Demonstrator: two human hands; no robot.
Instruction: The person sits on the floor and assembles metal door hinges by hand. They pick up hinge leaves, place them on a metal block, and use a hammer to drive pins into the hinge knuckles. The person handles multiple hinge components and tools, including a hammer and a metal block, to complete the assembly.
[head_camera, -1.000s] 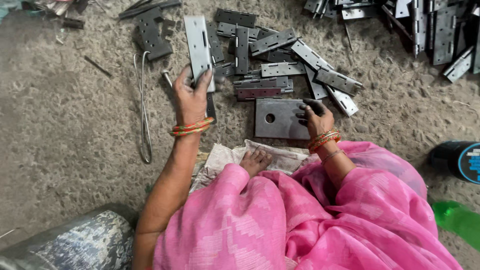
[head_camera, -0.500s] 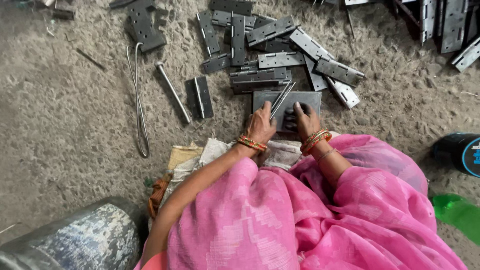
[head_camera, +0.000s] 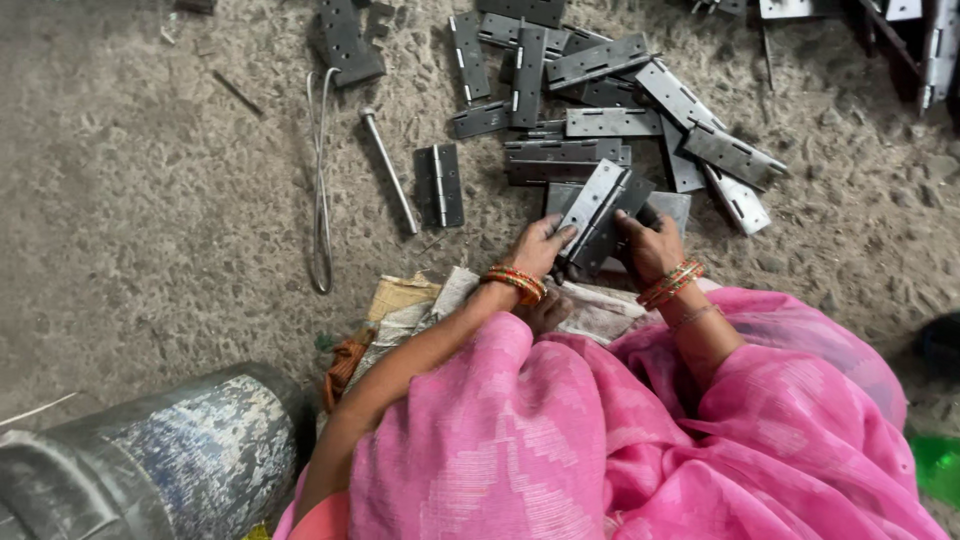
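Here, in the head view, over a rough grey floor (head_camera: 150, 200):

- Left hand (head_camera: 540, 245): orange and red bangles at the wrist; grip clenched on the near-left edge of a steel hinge (head_camera: 598, 212).
- Right hand (head_camera: 650, 248): matching bangles; grip closed on the right side of the same hinge, fingertips on its face.
- Steel hinge: long, grey, partly folded, tilted with its far end up and to the right; held between both hands, just above a flat metal plate (head_camera: 672, 205) lying on the floor.
- Heap of loose hinges (head_camera: 600, 90): beyond the hands, piled crosswise, some open and some folded, touching one another.
- Single small hinge (head_camera: 439, 185): opened flat, lying apart, left of the heap.
- Metal rod (head_camera: 390, 170): thin, with a small head at the far end; just left of the small hinge, slanted.
- Wire loop (head_camera: 320, 180): long and narrow, further left, well apart from the hands.
- Dark flat piece (head_camera: 348, 45): at the top, near the upper end of the wire loop.
- Folded cloth and paper (head_camera: 420, 300): under the forearms, before the knees.
- Pink garment (head_camera: 600, 440): filling the lower right of the view.
- Metal drum (head_camera: 170, 460): scuffed, lying on its side at lower left.
- Green item (head_camera: 938, 465): at the right edge; kind not discernible.
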